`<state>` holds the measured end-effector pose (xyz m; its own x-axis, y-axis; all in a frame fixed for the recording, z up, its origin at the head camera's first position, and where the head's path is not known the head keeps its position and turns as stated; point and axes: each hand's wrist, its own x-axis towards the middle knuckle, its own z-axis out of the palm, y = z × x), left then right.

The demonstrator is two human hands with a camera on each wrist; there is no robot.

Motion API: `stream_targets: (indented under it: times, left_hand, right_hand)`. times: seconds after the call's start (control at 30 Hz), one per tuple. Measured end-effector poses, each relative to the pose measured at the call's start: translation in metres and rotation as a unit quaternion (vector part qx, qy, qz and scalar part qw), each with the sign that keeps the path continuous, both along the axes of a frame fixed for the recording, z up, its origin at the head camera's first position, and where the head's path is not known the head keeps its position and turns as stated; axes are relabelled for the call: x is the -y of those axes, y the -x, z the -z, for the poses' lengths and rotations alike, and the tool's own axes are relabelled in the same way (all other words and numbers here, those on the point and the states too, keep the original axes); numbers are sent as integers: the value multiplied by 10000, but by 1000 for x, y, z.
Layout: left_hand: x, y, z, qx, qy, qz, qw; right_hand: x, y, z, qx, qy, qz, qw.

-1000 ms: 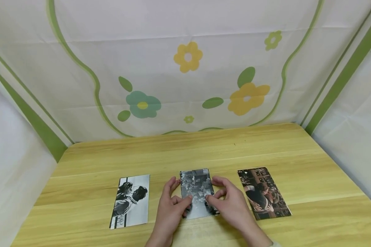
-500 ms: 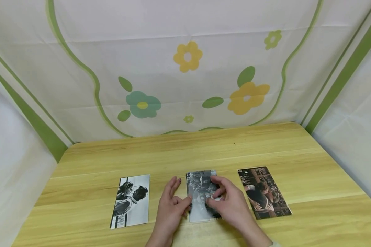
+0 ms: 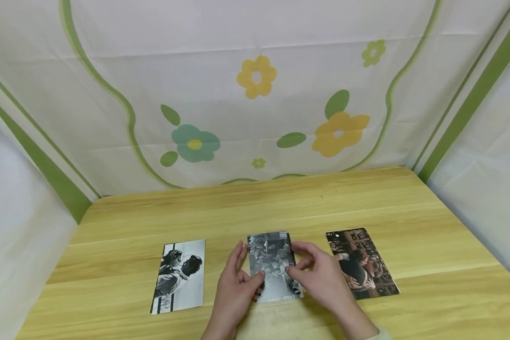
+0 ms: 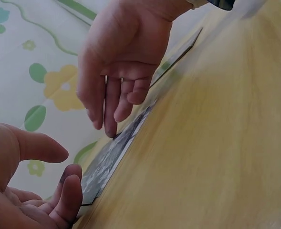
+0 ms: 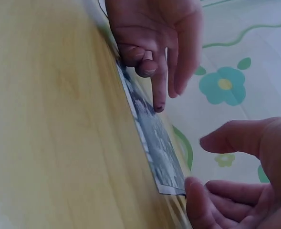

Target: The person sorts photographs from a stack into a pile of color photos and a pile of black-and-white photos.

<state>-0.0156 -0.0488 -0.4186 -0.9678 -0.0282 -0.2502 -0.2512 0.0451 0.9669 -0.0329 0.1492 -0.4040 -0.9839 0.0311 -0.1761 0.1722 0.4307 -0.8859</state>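
Note:
A stack of photo prints (image 3: 272,259), its top one black and white, lies at the middle of the table between both hands. My left hand (image 3: 236,293) stands at its left side, with fingertips at the edge. On the opposite side, my right hand (image 3: 319,278) has its fingers at the right edge. In the left wrist view, the left thumb (image 4: 47,147) is raised, apart from the fingers. The right thumb (image 5: 235,136) is likewise held off the prints in the right wrist view. White edges of lower prints show beneath the top one.
A black-and-white photo of two people (image 3: 179,276) lies to the left. To the right is a dark colour photo of people embracing (image 3: 362,264), with another edge just visible under it. A flower-printed white cloth (image 3: 221,80) hangs behind the wooden table (image 3: 153,222).
The middle stack slid right between the hands, then back left to about where it was. Its edges look more lined up than half a second ago. The side photos stayed put.

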Motion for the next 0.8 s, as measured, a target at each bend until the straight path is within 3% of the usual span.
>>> stream_targets:
  times: [0.27, 0.6, 0.7, 0.8]
  left_hand:
    - [4, 3, 0, 94, -284, 110, 9995]
    - [10, 3, -1, 95, -1776, -262, 9837]
    - [10, 3, -1, 76, -1910, -344, 9810]
    - [8, 4, -1, 101, -1669, -346, 9853]
  right_hand:
    - [4, -1, 2, 163, -156, -85, 9997]
    - [7, -2, 4, 213, 137, 53, 9997]
    - [8, -2, 5, 206, 150, 73, 9996]
    - [10, -2, 6, 192, 149, 72, 9997]
